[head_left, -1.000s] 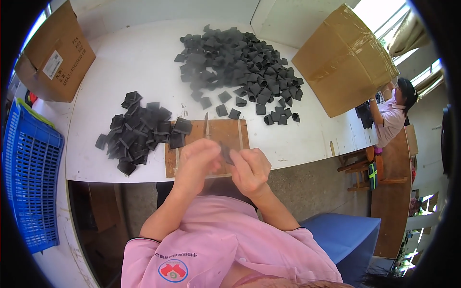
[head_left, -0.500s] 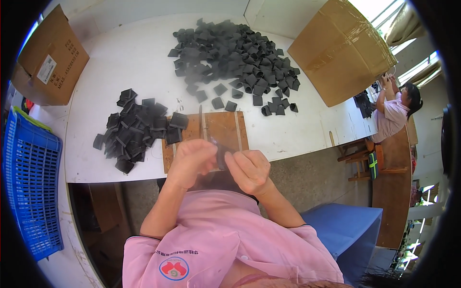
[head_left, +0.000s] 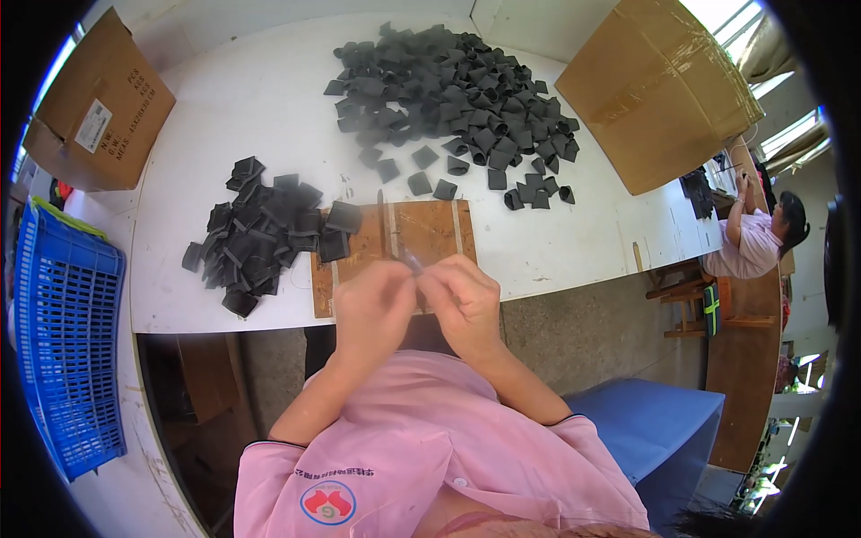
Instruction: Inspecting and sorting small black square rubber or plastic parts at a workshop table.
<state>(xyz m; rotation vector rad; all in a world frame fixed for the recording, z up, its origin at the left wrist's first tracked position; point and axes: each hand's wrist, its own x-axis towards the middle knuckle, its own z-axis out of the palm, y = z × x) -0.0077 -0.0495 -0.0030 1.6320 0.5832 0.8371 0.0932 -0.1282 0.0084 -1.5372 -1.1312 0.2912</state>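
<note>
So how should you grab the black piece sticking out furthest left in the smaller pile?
Probably by its outer left edge, with finger and thumb coming from the left. The black piece juts out from the smaller pile, so that edge looks free, while other pieces crowd its right side.

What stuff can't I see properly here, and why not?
In the head view:
Small thing between left hand and right hand: blurred, mostly covered by them.
Inside of the taped carton at right: hidden by its walls.
What the co-worker's hands hold: too small.
</note>
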